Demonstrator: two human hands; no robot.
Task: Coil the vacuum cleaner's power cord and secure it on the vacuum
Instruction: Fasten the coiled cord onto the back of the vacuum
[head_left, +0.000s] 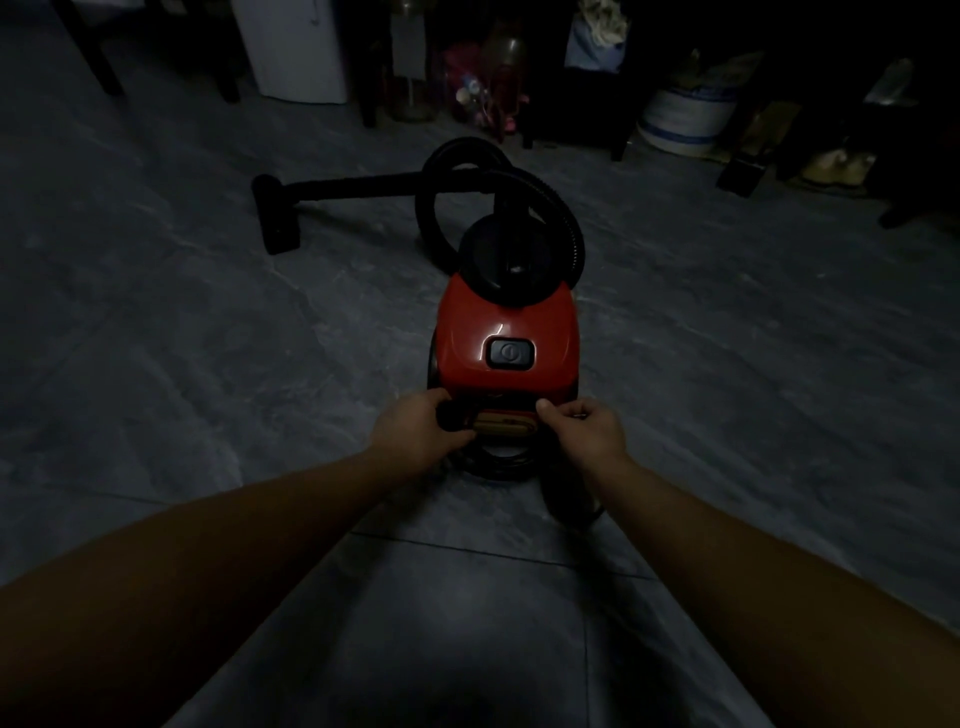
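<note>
A black floor nozzle lies on the grey tiled floor at far left. Its wand runs right toward a ribbed black hose, which loops over the far end of a red canister vacuum. A white cabinet stands in the dim far background.

Nearer the camera, a person's bare left hand is clenched at the vacuum's near-left corner, thumb and fingers wrapped around a dark stretch of the black power cord. From there the cord hangs in loops just below a tan panel on the machine's near end and lies on the floor between the two hands. A dark power button sits on the red shell just beyond the panel.

At the near-right corner, the right hand has its thumb and curled fingers drawn together against the panel's edge. The low light hides whether anything is pinched there.

A white container with blue stripes sits among shadowed clutter at far right.
</note>
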